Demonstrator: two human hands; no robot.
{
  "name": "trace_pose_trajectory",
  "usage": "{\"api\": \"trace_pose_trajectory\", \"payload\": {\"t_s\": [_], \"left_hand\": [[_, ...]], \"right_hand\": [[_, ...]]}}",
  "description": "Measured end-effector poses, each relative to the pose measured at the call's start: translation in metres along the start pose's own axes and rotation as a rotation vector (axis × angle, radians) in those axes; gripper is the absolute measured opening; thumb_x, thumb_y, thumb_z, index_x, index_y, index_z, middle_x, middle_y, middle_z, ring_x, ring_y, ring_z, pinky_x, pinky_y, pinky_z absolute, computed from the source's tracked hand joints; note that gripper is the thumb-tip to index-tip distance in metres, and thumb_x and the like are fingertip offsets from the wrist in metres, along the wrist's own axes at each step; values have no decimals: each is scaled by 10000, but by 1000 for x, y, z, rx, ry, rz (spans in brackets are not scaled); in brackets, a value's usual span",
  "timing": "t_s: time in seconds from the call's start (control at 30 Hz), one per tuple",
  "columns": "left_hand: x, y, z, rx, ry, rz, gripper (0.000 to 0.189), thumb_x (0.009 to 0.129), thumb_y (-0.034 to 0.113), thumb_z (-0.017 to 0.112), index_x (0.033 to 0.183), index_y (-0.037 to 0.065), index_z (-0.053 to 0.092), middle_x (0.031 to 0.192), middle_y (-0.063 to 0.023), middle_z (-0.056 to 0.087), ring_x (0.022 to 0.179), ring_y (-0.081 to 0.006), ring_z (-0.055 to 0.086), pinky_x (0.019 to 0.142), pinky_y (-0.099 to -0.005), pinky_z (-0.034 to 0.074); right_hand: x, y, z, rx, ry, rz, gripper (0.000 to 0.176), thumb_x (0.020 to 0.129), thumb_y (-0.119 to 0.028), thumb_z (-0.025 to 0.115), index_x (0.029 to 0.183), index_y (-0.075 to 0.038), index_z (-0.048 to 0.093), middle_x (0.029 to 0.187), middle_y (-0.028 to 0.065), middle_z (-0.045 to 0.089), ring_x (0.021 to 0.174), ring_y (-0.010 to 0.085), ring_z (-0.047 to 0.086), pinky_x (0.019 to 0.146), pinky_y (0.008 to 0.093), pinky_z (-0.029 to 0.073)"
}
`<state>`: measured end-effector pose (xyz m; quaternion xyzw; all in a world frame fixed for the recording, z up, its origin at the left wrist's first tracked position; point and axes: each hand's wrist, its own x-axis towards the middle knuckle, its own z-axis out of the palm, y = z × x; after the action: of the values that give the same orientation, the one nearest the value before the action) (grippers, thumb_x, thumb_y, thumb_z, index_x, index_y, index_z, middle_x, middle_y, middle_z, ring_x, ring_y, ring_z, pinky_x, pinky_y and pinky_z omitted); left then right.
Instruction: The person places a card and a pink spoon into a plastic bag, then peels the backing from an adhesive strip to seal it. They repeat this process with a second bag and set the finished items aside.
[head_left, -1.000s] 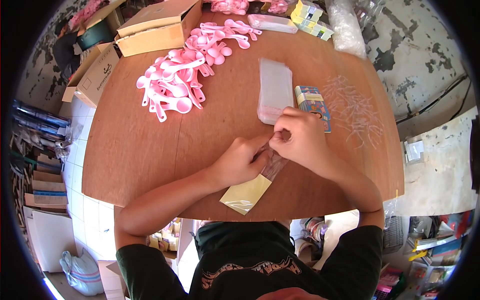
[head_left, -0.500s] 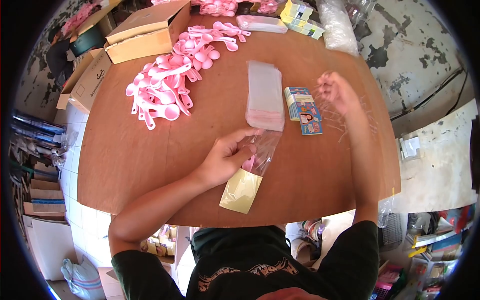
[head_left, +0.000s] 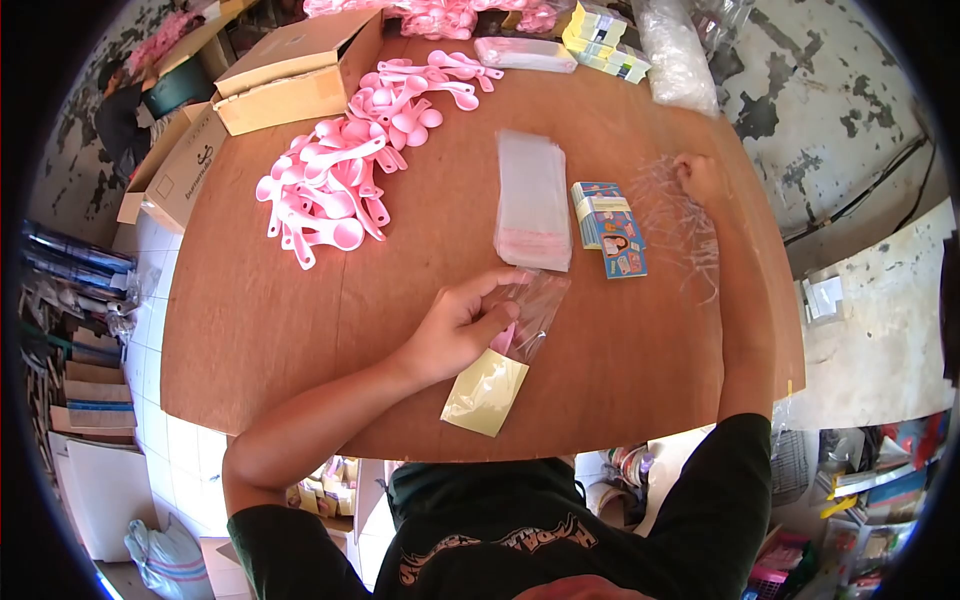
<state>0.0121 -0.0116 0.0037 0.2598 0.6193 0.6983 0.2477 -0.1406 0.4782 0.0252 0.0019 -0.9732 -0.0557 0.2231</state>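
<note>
My left hand [head_left: 465, 330] pinches a clear plastic bag [head_left: 540, 310] near its upper end. Inside the bag show a yellow card [head_left: 485, 393] at the bottom and a pink scoop [head_left: 504, 340], partly covered by my fingers. Just beyond that hand lies a stack of flat clear bags [head_left: 532, 200]. My right hand [head_left: 703, 182] is at the right of the table with its fingers curled, over a loose heap of thin clear strips [head_left: 680, 225]; what it holds, if anything, is hidden. Between the bag stack and the strips lies a banded pile of blue printed cards [head_left: 622, 245].
Many pink scoops [head_left: 335, 190] are heaped at the left of the table, beside a cardboard box [head_left: 295, 85]. Along the back lie more clear bags [head_left: 525, 54], banded card bundles [head_left: 605, 45] and a plastic roll [head_left: 680, 60]. A person [head_left: 120, 115] is at far left.
My right hand has moved right and slightly down, onto the clear strips, its fingers curling in. My left hand keeps hold of the bag in nearly the same place.
</note>
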Motion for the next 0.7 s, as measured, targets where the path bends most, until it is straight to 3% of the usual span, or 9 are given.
{"api": "trace_pose_trajectory", "payload": {"t_s": [0.07, 0.13, 0.17, 0.23, 0.37, 0.43, 0.57, 0.63, 0.7], "left_hand": [[2, -6, -2, -95, -10, -8, 337, 972, 60, 462, 1304, 1, 450, 666, -13, 548, 599, -63, 525, 575, -239, 476], [2, -2, 1, -148, 15, -19, 312, 975, 68, 464, 1279, 0, 460, 682, -13, 559, 611, -62, 532, 577, -238, 479], [1, -1, 2, -199, 44, -31, 287, 978, 75, 465, 1254, -1, 471, 698, -13, 570, 624, -60, 539, 578, -237, 483], [0, 1, 0, -161, 28, -16, 266, 978, 81, 473, 1230, -1, 481, 718, -18, 585, 639, -58, 544, 580, -236, 481], [-1, -1, -2, -138, 24, 6, 221, 974, 97, 501, 1175, 3, 507, 784, -31, 623, 678, -49, 555, 582, -231, 476], [-1, 1, -4, -124, 30, 5, 217, 975, 101, 504, 1168, 2, 511, 796, -37, 627, 703, -60, 574, 595, -234, 485], [0, -3, 1, -218, 40, 23, 218, 974, 111, 511, 1164, 2, 513, 815, -55, 636, 782, -102, 626, 637, -250, 519], [0, -6, 0, -187, 31, 20, 223, 974, 111, 511, 1168, 2, 509, 816, -61, 636, 788, -115, 635, 649, -256, 528], [0, -5, -1, -155, 23, 13, 229, 973, 111, 512, 1173, 2, 505, 816, -67, 637, 795, -129, 643, 662, -263, 537]], "right_hand": [[2, 10, 3, 69, -86, 24, 174, 836, -216, 587, 969, -164, 686, 931, 149, 682, 788, 360, 646, 683, 448, 515], [4, 8, -13, 133, 130, 113, 232, 839, -149, 576, 1050, -141, 673, 1017, 163, 669, 871, 348, 653, 735, 412, 520], [3, 5, -21, 128, 130, 108, 232, 839, -149, 576, 1050, -141, 673, 1017, 163, 669, 871, 348, 653, 735, 412, 520], [-5, -21, -43, 502, 470, 181, 251, 846, -73, 543, 1063, -92, 669, 994, 151, 684, 912, 282, 671, 786, 357, 515], [-21, -87, -86, 584, 494, 259, 282, 852, -11, 486, 1074, -48, 655, 984, 127, 692, 907, 205, 668, 806, 314, 503], [-28, -100, -98, 704, 369, 231, 270, 841, -30, 512, 1071, -38, 655, 978, 89, 692, 869, 166, 650, 779, 292, 499], [-8, -27, -64, 957, 164, 301, 243, 878, -56, 517, 1079, -34, 652, 1059, 75, 665, 922, 159, 628, 804, 266, 477], [-4, -5, -51, 1065, -46, 470, 214, 865, -79, 562, 1042, -34, 673, 1009, 62, 674, 887, 143, 622, 780, 258, 474], [1, 23, -9, 902, -43, 438, 218, 838, -60, 538, 993, -27, 688, 941, 49, 679, 843, 135, 614, 752, 265, 471]]}}
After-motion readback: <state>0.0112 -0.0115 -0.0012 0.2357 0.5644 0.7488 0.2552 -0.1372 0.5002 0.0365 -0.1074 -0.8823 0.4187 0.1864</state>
